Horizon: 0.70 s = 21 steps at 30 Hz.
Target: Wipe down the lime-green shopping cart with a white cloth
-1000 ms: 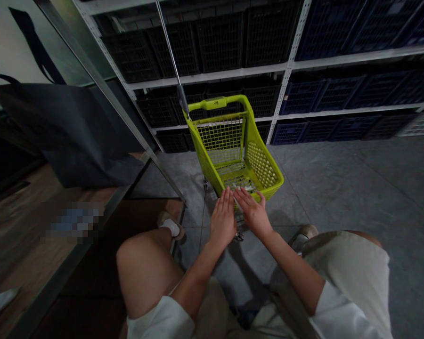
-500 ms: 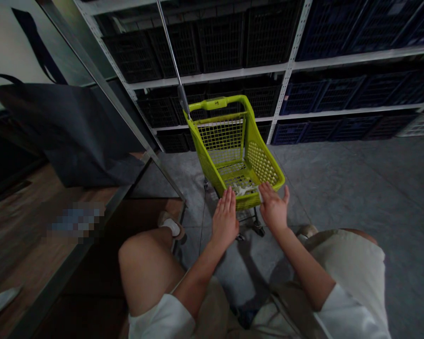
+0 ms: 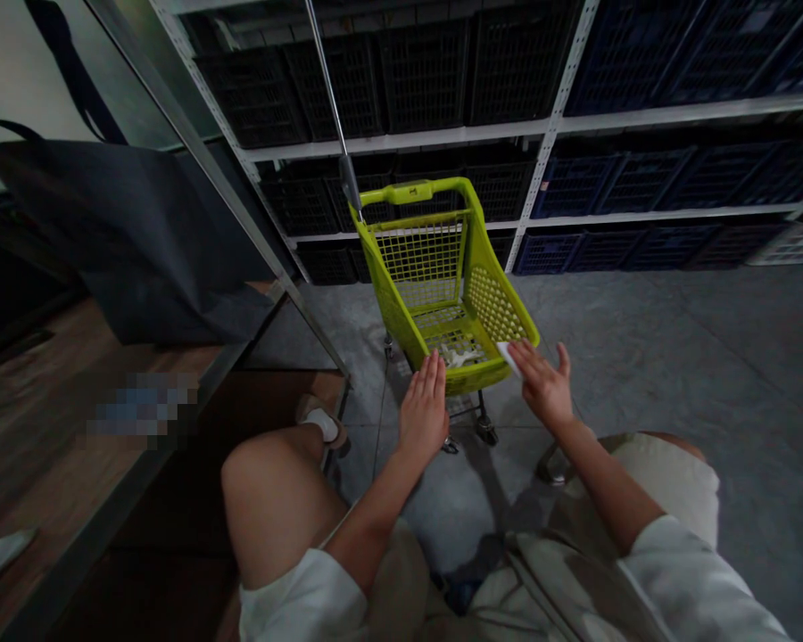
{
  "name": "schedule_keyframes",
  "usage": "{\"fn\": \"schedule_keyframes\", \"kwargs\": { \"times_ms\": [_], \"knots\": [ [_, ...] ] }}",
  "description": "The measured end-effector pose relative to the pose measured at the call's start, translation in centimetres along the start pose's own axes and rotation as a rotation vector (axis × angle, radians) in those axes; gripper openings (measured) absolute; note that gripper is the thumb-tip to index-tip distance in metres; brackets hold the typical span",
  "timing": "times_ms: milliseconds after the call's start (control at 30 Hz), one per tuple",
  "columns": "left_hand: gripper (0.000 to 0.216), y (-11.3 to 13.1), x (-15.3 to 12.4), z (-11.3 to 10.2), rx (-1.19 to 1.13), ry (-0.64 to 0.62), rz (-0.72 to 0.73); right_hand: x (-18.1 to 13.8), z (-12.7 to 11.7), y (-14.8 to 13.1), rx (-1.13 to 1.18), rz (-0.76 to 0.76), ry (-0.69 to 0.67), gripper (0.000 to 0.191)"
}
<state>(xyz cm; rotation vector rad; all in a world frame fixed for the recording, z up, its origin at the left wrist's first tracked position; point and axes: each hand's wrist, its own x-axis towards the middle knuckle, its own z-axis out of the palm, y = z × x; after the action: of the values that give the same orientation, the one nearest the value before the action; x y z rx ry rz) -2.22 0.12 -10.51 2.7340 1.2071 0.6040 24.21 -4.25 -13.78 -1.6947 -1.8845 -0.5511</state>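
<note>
- I see the left hand (image 3: 425, 412) at the shopping cart (image 3: 501, 308), fingers straight and together.
- The right hand (image 3: 547, 385) has fingers flat upon a white sheet (image 3: 507, 355), thumb raised.
- This cart, lime-green, lattice-walled, stands on casters (image 3: 486, 432) before shelves (image 3: 642, 217) of crates (image 3: 425, 76).

The person wears a pale top with wide, loose sleeves that end near the elbow, the left sleeve (image 3: 308, 593) and the right sleeve (image 3: 696, 571) both plain, off-white and softly creased. Below are light beige shorts (image 3: 666, 486), roomy and folded at the lap, with the left knee (image 3: 251, 477) bare. The left hand (image 3: 424, 412) and right hand (image 3: 543, 385) are bare, and a white sock (image 3: 320, 423) shows above a tan shoe (image 3: 339, 436).
</note>
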Motion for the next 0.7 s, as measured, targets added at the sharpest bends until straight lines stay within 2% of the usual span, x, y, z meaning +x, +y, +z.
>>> {"fn": "schedule_keyframes", "kwargs": {
  "times_ms": [67, 100, 200, 267, 333, 400, 433, 533, 633, 700],
  "knots": [
    [0.093, 0.1, 0.0, 0.1, -0.011, 0.004, 0.003, -0.1, 0.3, 1.2, -0.04, 0.12, 0.048, 0.071],
    [0.093, 0.1, 0.1, 0.1, -0.016, 0.007, 0.003, 0.0, 0.5, 0.8, -0.05, 0.186, 0.064, 0.07],
    [0.093, 0.2, 0.1, 0.5, -0.03, 0.025, -0.001, 1.0, 1.4, -3.6, -0.04, 0.338, 0.081, 0.064],
    [0.091, 0.0, 0.1, 0.8, -0.037, 0.04, -0.006, 1.8, 2.0, -8.0, 0.018, 0.324, 0.053, 0.061],
    [0.087, -0.1, 0.1, 1.1, -0.042, 0.051, -0.021, 2.5, 2.3, -12.0, 0.117, 0.232, 0.003, 0.061],
    [0.082, -0.3, 0.1, 1.2, -0.035, 0.053, -0.04, 2.8, 2.3, -14.3, 0.189, 0.159, -0.026, 0.063],
    [0.081, -0.3, 0.0, 1.1, -0.025, 0.05, -0.045, 2.9, 2.1, -14.6, 0.209, 0.123, -0.039, 0.066],
    [0.084, -0.2, -0.1, 0.5, 0.021, 0.037, -0.039, 2.3, 1.2, -12.1, 0.209, -0.027, -0.095, 0.074],
    [0.086, 0.0, -0.2, 0.0, 0.048, 0.027, -0.027, 1.2, 0.1, -6.2, 0.135, -0.116, -0.112, 0.075],
    [0.088, 0.1, -0.2, -0.1, 0.05, 0.028, -0.031, 0.3, -0.4, -2.0, 0.058, -0.066, -0.082, 0.073]
  ]
}}
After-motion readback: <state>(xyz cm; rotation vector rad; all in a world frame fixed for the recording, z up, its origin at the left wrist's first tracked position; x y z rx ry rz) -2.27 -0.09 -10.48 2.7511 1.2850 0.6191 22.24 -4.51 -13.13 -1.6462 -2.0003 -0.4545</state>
